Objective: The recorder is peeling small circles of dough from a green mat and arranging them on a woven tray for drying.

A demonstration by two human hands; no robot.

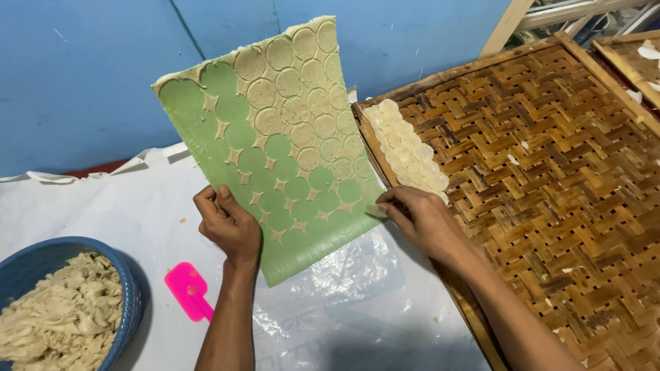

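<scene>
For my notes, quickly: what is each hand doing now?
Left hand: closed, holding the green mat.
Right hand: fingers pinching a dough disc.

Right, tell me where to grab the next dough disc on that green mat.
Take a disc at the cut front's right side, lifting its free lower edge, coming from the right. The green mat below is already stripped, and the left hand tilts it toward the woven tray.
</scene>
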